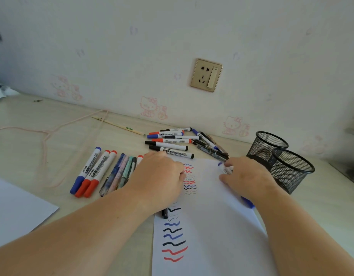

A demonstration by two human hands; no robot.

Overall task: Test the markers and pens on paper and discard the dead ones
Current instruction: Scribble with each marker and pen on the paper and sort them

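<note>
While our right hand curls its fingers round a blue-capped marker above the paper, our left hand grips a black pen on that paper's left edge; mesh cups stand right of it.

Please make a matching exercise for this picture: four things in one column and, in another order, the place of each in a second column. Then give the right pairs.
Things
1. sheet of paper with wavy lines
2. two mesh pen cups
3. wall socket
4. blue marker

Places
A. on the wall above the desk
B. in the right hand
C. flat on the desk, under both hands
D. at the right edge of the paper, standing

Pairs: 1-C, 2-D, 3-A, 4-B
</note>
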